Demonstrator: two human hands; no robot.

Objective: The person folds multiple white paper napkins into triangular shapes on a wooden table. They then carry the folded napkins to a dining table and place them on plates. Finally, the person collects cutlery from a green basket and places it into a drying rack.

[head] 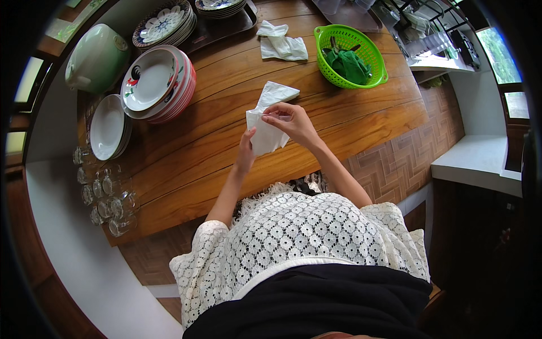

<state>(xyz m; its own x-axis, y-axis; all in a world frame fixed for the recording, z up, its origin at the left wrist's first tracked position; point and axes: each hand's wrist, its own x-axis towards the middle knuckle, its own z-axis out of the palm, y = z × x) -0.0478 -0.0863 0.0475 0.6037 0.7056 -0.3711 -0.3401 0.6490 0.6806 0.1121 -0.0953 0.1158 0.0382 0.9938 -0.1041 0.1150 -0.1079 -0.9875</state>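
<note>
A thin white paper napkin (267, 134) is held between my two hands above the wooden table (220, 140). My left hand (247, 148) grips its left edge, with the thumb on top. The thumb and fingertips of my right hand (292, 123) pinch its upper edge. Just beyond, a folded white napkin (277, 93) lies on the table, partly hidden by the held one and my right hand. Farther back are more folded napkins (292, 48), overlapping. A bright green perforated plastic basket (377, 63) to their right holds green cloth (349, 65) and some dark-handled items.
Stacked plates (150, 80) and white bowls or deep plates (106, 127) stand at the left, near a green-and-white container (99, 57). Several glass mugs (111, 203) crowd the left front corner. Patterned plates (163, 25) and a dark tray (237, 31) lie at the back.
</note>
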